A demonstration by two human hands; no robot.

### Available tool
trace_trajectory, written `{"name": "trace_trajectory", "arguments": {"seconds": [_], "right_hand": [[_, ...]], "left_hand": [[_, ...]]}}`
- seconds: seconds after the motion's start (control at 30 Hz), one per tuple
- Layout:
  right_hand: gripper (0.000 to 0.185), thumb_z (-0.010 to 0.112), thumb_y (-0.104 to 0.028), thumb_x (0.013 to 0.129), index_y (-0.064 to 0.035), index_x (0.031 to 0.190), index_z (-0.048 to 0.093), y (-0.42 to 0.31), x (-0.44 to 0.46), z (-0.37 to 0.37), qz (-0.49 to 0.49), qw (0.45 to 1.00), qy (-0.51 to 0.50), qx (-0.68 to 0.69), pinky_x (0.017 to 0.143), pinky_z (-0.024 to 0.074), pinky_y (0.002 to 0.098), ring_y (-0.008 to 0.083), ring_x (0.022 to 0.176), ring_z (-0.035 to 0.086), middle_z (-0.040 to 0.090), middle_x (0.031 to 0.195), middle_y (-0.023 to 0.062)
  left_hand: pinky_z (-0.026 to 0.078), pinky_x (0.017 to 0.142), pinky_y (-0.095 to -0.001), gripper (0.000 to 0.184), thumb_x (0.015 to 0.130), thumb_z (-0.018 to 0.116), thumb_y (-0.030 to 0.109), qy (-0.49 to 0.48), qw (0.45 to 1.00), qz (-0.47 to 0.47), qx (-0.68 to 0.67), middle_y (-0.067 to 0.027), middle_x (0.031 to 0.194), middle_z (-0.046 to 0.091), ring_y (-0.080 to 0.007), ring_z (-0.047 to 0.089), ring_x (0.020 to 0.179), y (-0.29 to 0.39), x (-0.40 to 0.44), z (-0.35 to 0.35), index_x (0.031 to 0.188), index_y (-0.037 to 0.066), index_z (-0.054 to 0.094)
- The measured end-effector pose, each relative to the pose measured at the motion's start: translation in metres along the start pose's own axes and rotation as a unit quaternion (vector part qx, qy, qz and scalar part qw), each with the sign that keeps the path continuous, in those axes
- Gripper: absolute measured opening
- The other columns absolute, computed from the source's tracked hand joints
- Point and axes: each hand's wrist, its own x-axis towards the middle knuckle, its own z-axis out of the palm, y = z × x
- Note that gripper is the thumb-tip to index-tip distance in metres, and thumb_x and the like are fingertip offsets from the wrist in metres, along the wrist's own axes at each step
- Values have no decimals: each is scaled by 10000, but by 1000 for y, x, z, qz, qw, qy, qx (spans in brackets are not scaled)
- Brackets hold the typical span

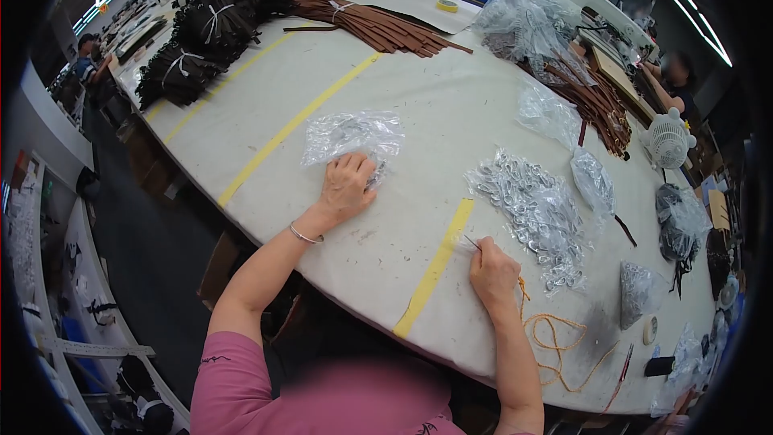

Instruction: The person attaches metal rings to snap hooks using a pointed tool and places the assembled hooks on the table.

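My left hand rests on the white table with bent fingers gripping the near edge of a crinkled clear plastic bag. What lies under the fingers is mostly hidden. My right hand is closed around a thin, pointed metal tool, whose tip sticks out to the left; its handle is inside the fist. A yellow-orange cord trails from beside my right wrist and lies in loops. Beyond that hand, a loose pile of small metal clasps, some seemingly in clear wrapping, spreads across the table.
Bundles of dark straps and brown straps lie at the far side, with more brown straps at right. Yellow tape strips cross the table. A small white fan stands at the right edge. Other people sit nearby.
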Motion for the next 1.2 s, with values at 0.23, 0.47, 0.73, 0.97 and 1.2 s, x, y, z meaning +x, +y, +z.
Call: {"name": "trace_trajectory", "arguments": {"seconds": [0.23, 0.47, 0.73, 0.97, 1.2], "right_hand": [[197, 513, -89, 752, -69, 948, 525, 3, -2, 3, 23, 1000, -11, 9, 497, 450, 362, 255, 570, 590, 604, 677, 83], [379, 484, -96, 761, -12, 1128, 441, -4, -4, -26, 103, 990, -54, 82, 563, 474, 399, 315, 644, 595, 594, 784, 153], [288, 480, -38, 747, -20, 1034, 506, 15, -50, -52, 101, 995, -19, 9, 627, 466, 388, 284, 777, 566, 553, 856, 129], [345, 564, -97, 734, -36, 1072, 530, 22, -88, -59, 65, 995, 66, -38, 846, 383, 394, 266, 955, 516, 542, 989, 119], [310, 590, -63, 711, -36, 1018, 550, 32, -101, -88, 67, 990, 119, -25, 887, 359, 419, 285, 997, 502, 538, 1014, 126]], "left_hand": [[358, 824, -402, 385, 664, 600, 121, 57, 994, -55, 69, -114, 1087, 485, -277, 443, 1042, -16, 4, 1, 1035, 71, 511], [251, 963, -431, 486, 680, 593, 96, 42, 993, -21, 109, -160, 1260, 389, -321, 326, 1188, 35, 2, -25, 1146, 24, 477], [240, 1005, -483, 498, 765, 599, 237, -128, 955, 233, -134, -115, 1322, 369, -304, 331, 1224, 141, 30, -4, 1196, 30, 459], [146, 1042, -508, 558, 812, 546, 383, -193, 945, 260, -55, -85, 1371, 321, -273, 266, 1278, 177, 26, 39, 1272, 97, 408], [97, 1029, -549, 591, 763, 621, 326, -100, 968, 227, -25, -85, 1371, 317, -288, 227, 1292, 151, 35, -7, 1271, 112, 409]]}}
